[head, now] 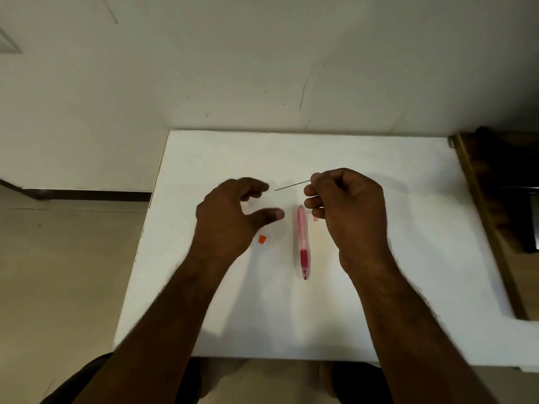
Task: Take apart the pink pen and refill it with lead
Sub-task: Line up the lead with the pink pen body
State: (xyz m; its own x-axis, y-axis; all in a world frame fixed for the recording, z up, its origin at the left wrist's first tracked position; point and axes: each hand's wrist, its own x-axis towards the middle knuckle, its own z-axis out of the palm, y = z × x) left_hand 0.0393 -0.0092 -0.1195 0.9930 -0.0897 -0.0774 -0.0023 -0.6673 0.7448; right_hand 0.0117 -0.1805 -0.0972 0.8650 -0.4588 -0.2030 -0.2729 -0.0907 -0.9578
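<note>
head view:
right hand (350, 211): pinches thin dark lead (291, 185) above white table (408, 301)
left hand (233, 217): released, fingers loosely spread, holds nothing
step tip: likely feed lead next; steady pen with left, keep lead straight, brittle
pink pen (302, 243): lies flat between hands, translucent barrel, darker pink grip, tip toward person
small orange piece (262, 239): beside left hand

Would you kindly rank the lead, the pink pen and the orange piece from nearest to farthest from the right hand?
1. Lead: pinched by the right hand.
2. Pink pen: lying just left of it.
3. Orange piece: farther left, by the left hand.
</note>
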